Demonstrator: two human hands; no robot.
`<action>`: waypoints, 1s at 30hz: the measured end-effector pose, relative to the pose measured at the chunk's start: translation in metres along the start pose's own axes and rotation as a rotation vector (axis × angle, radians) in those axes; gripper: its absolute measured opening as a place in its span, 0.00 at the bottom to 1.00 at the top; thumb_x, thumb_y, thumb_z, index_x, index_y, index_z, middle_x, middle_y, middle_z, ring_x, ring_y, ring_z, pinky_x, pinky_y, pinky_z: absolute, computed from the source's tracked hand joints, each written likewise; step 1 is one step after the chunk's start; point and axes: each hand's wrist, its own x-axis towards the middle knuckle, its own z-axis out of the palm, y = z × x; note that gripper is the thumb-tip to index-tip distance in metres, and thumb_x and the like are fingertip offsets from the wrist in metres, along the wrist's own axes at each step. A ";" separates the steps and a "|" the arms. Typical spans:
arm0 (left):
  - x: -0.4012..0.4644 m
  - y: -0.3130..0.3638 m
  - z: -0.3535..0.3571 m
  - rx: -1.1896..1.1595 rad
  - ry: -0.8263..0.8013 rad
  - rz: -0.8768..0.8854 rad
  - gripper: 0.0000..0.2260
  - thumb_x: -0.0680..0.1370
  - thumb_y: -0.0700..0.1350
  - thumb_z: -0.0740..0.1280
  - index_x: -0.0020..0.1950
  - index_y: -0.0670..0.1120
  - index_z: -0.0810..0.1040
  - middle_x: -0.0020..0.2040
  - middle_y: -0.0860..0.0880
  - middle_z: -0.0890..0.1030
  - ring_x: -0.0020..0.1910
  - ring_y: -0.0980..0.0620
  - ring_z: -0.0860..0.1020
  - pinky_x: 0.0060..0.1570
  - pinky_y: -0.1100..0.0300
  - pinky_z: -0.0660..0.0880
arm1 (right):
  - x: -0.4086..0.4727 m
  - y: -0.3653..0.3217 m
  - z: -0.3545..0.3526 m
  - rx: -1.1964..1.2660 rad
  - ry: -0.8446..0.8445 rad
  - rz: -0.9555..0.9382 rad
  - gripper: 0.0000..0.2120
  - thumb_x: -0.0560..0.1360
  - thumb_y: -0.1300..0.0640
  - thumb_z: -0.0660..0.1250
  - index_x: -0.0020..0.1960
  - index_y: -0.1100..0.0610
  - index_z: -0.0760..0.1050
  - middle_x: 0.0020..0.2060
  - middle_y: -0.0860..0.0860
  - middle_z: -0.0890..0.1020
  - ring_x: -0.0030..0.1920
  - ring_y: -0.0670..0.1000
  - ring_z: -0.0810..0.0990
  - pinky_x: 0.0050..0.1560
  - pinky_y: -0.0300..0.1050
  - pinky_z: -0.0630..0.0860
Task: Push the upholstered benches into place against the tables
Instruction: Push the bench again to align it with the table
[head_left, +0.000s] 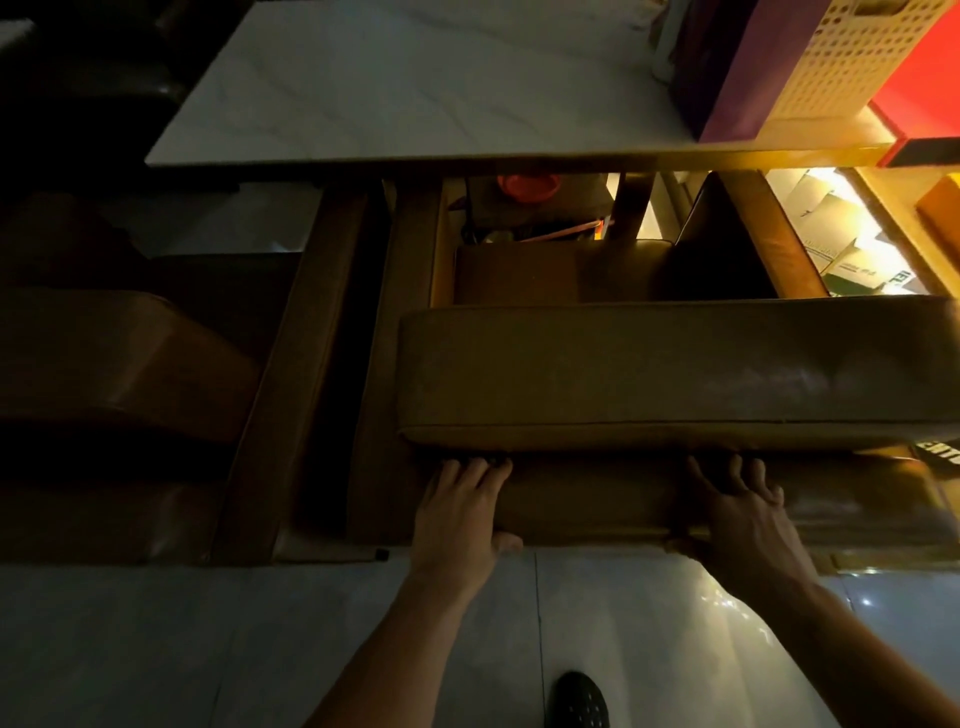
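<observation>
Fingers (480, 467) of the left hand (457, 514) lie spread and flat on the brown upholstered bench (597, 499), their tips tucked under the edge of the thick cushion (665, 369) lying on top of it, with the thumb hooked over the bench's near edge. Likewise the right hand (743, 525) presses flat on the same surface, fingers splayed toward the cushion and thumb wrapped round the near edge; neither hand is closed around anything. Both bare forearms reach in from the bottom of the head view. This bench sits near the white marble-look table (415, 104), with a gap between them through which dim clutter shows. On the table's right end stand a purple box (737, 73) and a perforated cream basket (852, 57). Another brown bench (114, 364) lies to the left in shadow. Below, a dark shoe (576, 701) stands on the pale tiled floor (156, 649).
</observation>
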 end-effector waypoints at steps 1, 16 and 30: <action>0.001 0.001 -0.001 -0.007 0.002 -0.004 0.37 0.70 0.62 0.71 0.76 0.57 0.60 0.67 0.57 0.67 0.65 0.51 0.63 0.65 0.54 0.66 | 0.000 0.000 -0.001 -0.013 0.001 -0.001 0.51 0.66 0.32 0.71 0.80 0.50 0.52 0.75 0.65 0.58 0.73 0.70 0.53 0.69 0.68 0.64; -0.010 0.004 0.004 -0.029 0.033 -0.056 0.38 0.70 0.60 0.73 0.75 0.57 0.59 0.67 0.55 0.67 0.68 0.47 0.61 0.69 0.50 0.64 | -0.010 -0.006 -0.004 -0.042 0.026 -0.001 0.50 0.64 0.35 0.75 0.77 0.54 0.61 0.71 0.68 0.65 0.70 0.71 0.60 0.63 0.69 0.69; -0.007 -0.002 0.001 -0.012 -0.011 -0.069 0.37 0.70 0.60 0.73 0.75 0.58 0.59 0.67 0.57 0.66 0.66 0.49 0.62 0.64 0.53 0.68 | -0.007 -0.018 -0.011 -0.067 -0.063 0.026 0.51 0.69 0.29 0.65 0.80 0.49 0.43 0.77 0.64 0.53 0.76 0.68 0.51 0.74 0.64 0.60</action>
